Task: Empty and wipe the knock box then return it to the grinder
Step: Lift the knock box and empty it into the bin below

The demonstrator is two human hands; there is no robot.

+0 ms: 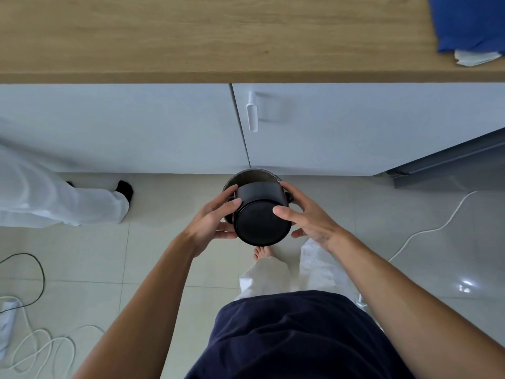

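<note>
The knock box (pixel 259 214) is a black round tub, held upside down and tilted, its flat base facing me. Its mouth points down into a round bin (pixel 252 175) on the floor against the cabinet, of which only the far rim shows. My left hand (pixel 211 221) grips the box's left side, thumb under it. My right hand (pixel 307 216) grips the right side, fingers spread on the wall. The inside of the box is hidden. No grinder is in view.
A wooden countertop (pixel 218 36) runs across the top, with a blue cloth (pixel 467 23) and white paper at its far right. White cabinet doors (pixel 328 127) stand below. Another person's white-trousered leg (pixel 62 198) lies on the left. Cables (pixel 38 348) trail over the tiled floor.
</note>
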